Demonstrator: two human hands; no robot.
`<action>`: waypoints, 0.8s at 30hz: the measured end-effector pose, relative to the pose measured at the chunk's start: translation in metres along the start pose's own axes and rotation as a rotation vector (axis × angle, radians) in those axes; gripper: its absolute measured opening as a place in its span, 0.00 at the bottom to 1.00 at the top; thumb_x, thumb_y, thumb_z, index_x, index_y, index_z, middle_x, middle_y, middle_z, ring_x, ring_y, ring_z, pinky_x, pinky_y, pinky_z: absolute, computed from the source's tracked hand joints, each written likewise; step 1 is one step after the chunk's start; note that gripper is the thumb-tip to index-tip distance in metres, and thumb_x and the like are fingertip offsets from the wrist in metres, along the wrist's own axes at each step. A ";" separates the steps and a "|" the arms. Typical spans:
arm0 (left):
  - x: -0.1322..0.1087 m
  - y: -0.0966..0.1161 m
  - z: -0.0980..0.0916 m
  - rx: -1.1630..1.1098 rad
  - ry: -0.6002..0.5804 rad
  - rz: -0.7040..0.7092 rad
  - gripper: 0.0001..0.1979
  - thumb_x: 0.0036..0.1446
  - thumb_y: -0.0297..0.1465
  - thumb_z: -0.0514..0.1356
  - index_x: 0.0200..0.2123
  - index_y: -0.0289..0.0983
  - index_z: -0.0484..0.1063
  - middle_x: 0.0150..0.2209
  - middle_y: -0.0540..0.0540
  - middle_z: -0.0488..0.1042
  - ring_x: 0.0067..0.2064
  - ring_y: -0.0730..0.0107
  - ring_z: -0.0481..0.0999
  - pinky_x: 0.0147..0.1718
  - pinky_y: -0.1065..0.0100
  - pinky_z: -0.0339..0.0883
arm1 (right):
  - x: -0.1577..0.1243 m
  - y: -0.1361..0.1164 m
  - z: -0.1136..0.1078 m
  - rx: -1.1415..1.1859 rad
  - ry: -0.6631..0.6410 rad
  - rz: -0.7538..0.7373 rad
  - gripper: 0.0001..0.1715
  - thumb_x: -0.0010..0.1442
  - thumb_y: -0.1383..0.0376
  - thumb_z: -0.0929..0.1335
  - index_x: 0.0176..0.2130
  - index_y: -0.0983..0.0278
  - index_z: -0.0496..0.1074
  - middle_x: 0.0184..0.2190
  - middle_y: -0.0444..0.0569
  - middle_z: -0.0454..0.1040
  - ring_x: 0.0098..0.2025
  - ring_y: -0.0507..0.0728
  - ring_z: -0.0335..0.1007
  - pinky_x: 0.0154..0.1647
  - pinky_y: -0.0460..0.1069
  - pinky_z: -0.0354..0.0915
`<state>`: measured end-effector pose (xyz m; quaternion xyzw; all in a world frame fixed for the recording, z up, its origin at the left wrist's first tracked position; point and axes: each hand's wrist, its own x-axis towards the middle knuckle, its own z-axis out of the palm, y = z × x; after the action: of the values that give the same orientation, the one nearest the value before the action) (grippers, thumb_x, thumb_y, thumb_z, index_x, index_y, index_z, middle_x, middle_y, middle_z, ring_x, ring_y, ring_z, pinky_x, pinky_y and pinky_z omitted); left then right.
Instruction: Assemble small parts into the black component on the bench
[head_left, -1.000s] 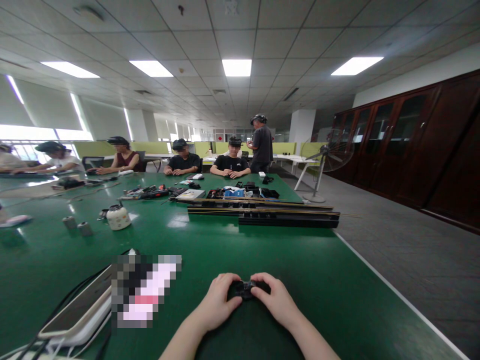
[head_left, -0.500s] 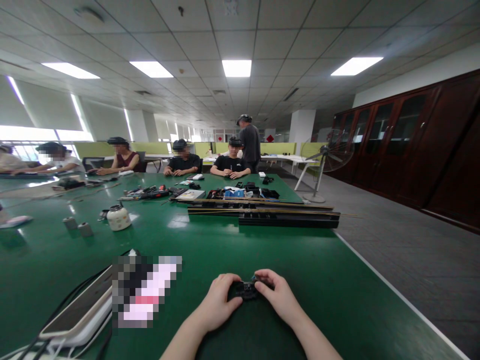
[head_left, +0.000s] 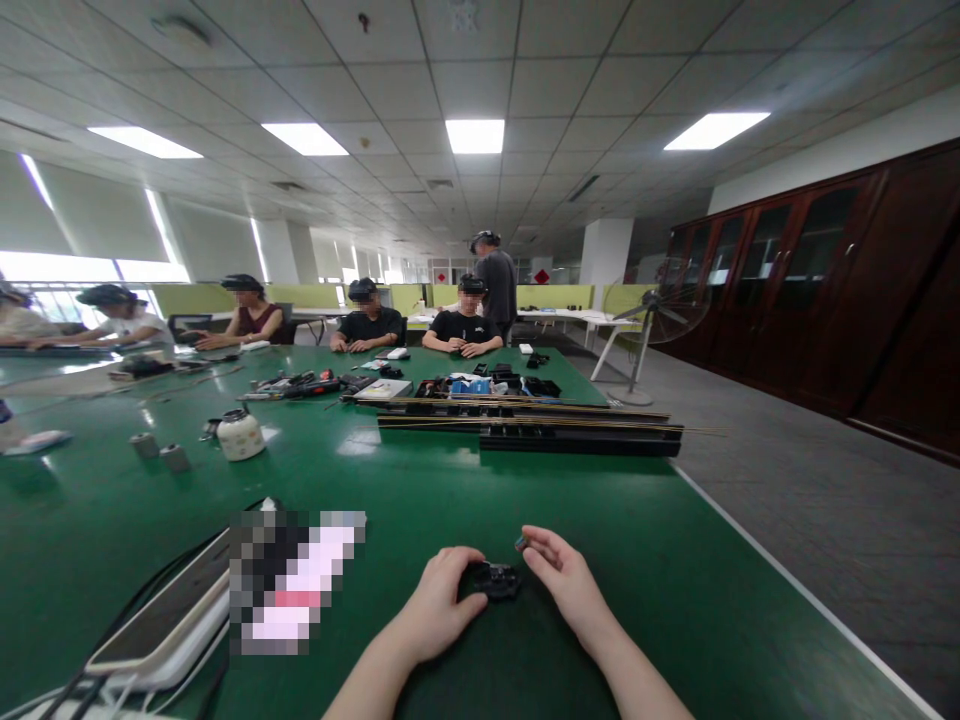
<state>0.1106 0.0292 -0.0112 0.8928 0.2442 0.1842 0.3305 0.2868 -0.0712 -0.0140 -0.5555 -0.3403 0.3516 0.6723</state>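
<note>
A small black plastic device (head_left: 501, 580) lies low over the green table, its upper side showing uneven, part-like detail. My left hand (head_left: 441, 605) grips its left end between thumb and fingers. To the right and a little higher, my right hand (head_left: 566, 585) is apart from the device. Between its thumb and fingertips it pinches a tiny bluish piece (head_left: 520, 543) with a reddish spot, too small to name. The fingers cover part of that piece.
A phone (head_left: 161, 605) on a white stand with cables sits at left, beside a blurred-out patch. Behind it stand a white jar (head_left: 240, 436) and two grey cylinders (head_left: 174, 458). Long black rails (head_left: 581, 440) with thin rods cross the far side. Several people sit beyond.
My right hand has drawn away from the black device, up and to the right, with the tiny bluish piece in its fingertips. My left hand still holds the device.
</note>
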 end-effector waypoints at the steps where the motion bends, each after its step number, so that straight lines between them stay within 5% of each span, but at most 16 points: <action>1: 0.000 0.001 0.000 -0.001 0.000 -0.001 0.18 0.47 0.27 0.57 0.44 0.40 0.65 0.45 0.46 0.68 0.48 0.61 0.65 0.49 0.63 0.56 | 0.000 -0.001 0.000 0.016 0.019 0.008 0.28 0.38 0.53 0.74 0.39 0.62 0.73 0.38 0.52 0.77 0.45 0.61 0.71 0.53 0.57 0.60; 11: 0.000 -0.003 0.002 0.004 0.014 0.021 0.19 0.47 0.27 0.58 0.45 0.39 0.65 0.45 0.45 0.68 0.48 0.61 0.65 0.50 0.62 0.56 | 0.004 0.002 -0.007 0.137 0.145 0.069 0.27 0.38 0.55 0.75 0.38 0.64 0.73 0.36 0.51 0.78 0.45 0.60 0.71 0.51 0.55 0.60; 24: 0.001 -0.005 0.002 0.009 0.023 0.018 0.19 0.47 0.27 0.58 0.45 0.39 0.65 0.46 0.45 0.68 0.48 0.61 0.65 0.50 0.63 0.56 | 0.006 0.002 -0.011 0.394 0.202 0.127 0.23 0.34 0.59 0.77 0.33 0.62 0.75 0.32 0.45 0.78 0.37 0.53 0.71 0.38 0.46 0.64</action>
<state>0.1107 0.0316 -0.0160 0.8942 0.2409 0.1965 0.3220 0.2985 -0.0715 -0.0175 -0.4662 -0.1604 0.3955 0.7750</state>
